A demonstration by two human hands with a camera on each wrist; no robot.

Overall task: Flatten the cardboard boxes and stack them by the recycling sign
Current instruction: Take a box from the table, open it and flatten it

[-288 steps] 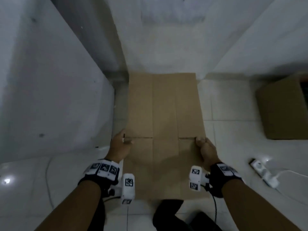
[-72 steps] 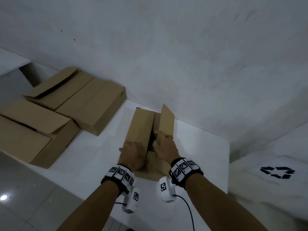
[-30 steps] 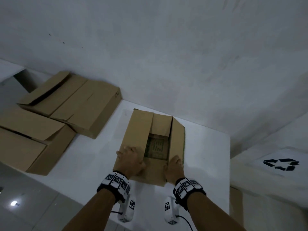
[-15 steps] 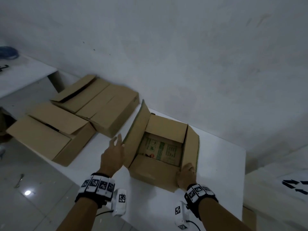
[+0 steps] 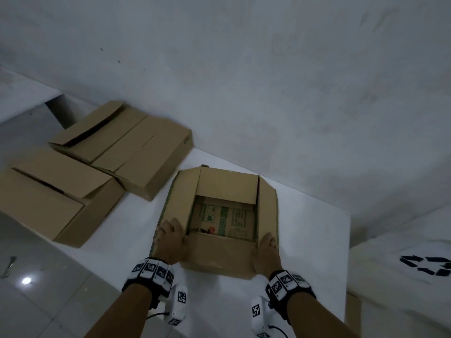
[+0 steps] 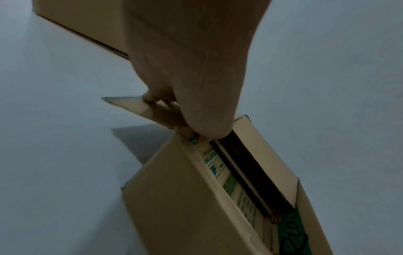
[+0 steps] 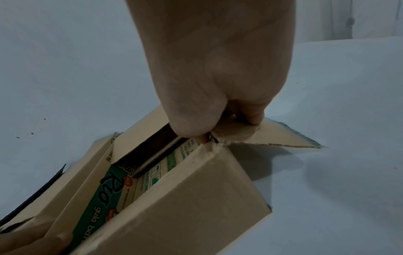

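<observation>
An open cardboard box sits on the white table, its flaps spread outward and green print showing inside. My left hand holds the near left corner, fingers on the left flap and thumb at the corner. The left wrist view shows this left hand on the box. My right hand grips the near right corner. In the right wrist view the right hand has its thumb inside the box and its fingers on the creased right flap. The recycling sign lies on a white surface at the right.
Two more brown boxes stand on the table's left side, one by the wall and one nearer the edge. A white wall runs behind the table. Tiled floor lies at lower left. A brown cardboard edge shows below the sign.
The box's left flap, upright half a second ago, now lies folded outward. My left hand has moved from beside that flap onto it at the near corner. My right hand stays at the right corner.
</observation>
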